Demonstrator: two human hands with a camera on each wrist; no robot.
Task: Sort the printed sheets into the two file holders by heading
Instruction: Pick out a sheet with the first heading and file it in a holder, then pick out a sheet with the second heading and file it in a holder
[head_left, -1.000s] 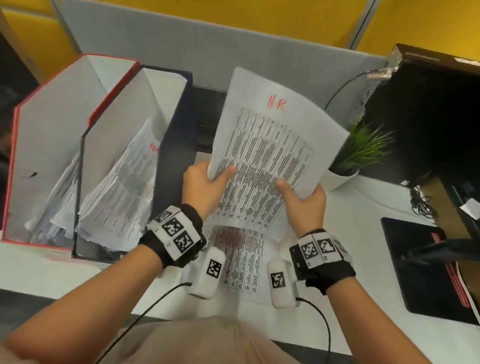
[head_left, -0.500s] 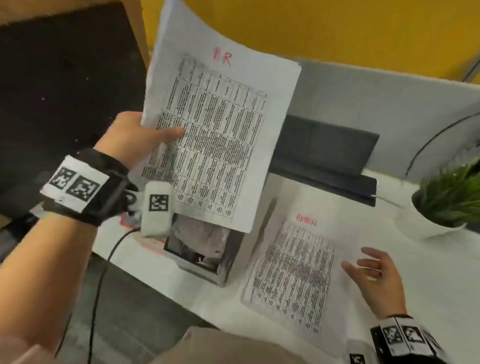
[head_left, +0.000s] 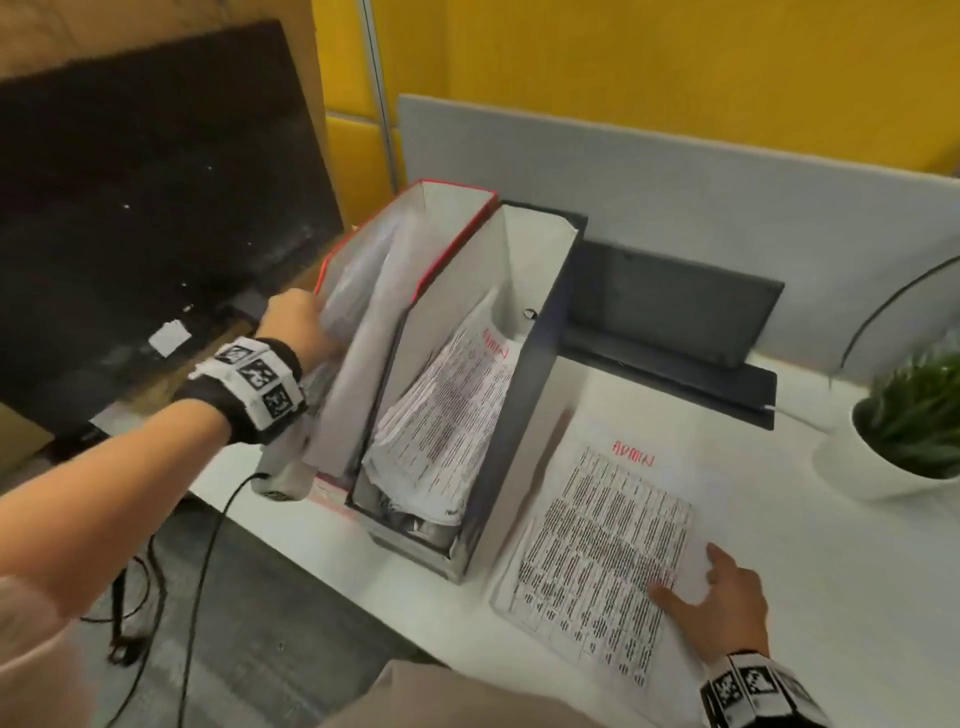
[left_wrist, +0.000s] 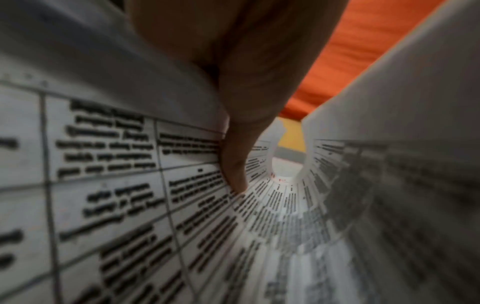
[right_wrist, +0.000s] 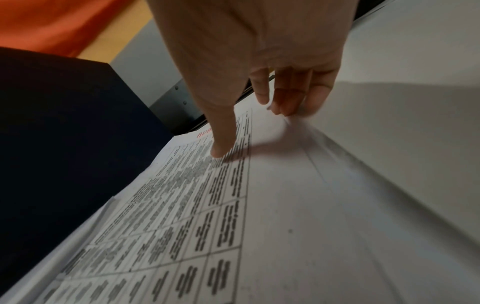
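Two file holders stand side by side on the white table. The red holder (head_left: 457, 193) is on the left and the dark holder (head_left: 550, 322) on the right. My left hand (head_left: 297, 325) pinches the HR sheet (head_left: 363, 332) at its left edge, and the sheet stands curved inside the red holder. In the left wrist view the thumb (left_wrist: 233, 164) lies on the HR sheet's (left_wrist: 109, 185) printed side. The dark holder holds several printed sheets (head_left: 447, 421) with a red heading. My right hand (head_left: 691, 577) rests on the ADMIN sheet (head_left: 597, 530), which lies flat on the table. Its thumb (right_wrist: 221, 150) and fingertips (right_wrist: 283, 107) touch that sheet (right_wrist: 197, 216).
A closed dark laptop (head_left: 670, 322) lies behind the ADMIN sheet against the grey partition (head_left: 675, 156). A potted plant (head_left: 904, 441) stands at the right. Cables (head_left: 208, 545) hang off the table's left edge. A black panel (head_left: 130, 182) stands beyond it.
My left hand has brought the HR sheet from mid-air down into the red holder. My right hand, which let go of that sheet a second ago, has come down onto the ADMIN sheet.
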